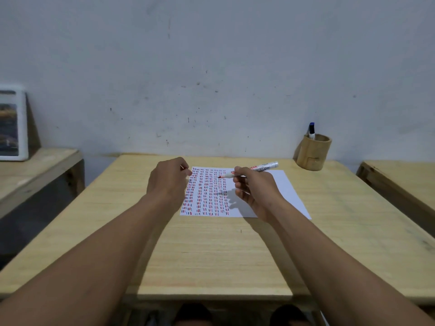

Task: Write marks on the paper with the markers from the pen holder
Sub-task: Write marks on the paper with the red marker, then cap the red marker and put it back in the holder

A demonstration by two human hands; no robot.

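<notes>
A white sheet of paper [283, 191] lies on the wooden table [211, 250]; its left half is covered with columns of short red and dark dashes. My right hand [254, 189] holds an uncapped red marker [263, 167] just above the paper. The red tip points left, over the upper marks. My left hand [168, 180] hovers at the paper's top left corner with its fingers curled, and only a sliver of a small piece, apparently the marker cap, shows between them. A bamboo pen holder [314, 152] stands at the table's far right with a blue-capped marker [311, 130] in it.
A grey wall runs right behind the table. A second wooden table [35, 165] at the left carries a framed picture [11, 125]. Another wooden table [404, 177] stands at the right. Gaps separate the three tables.
</notes>
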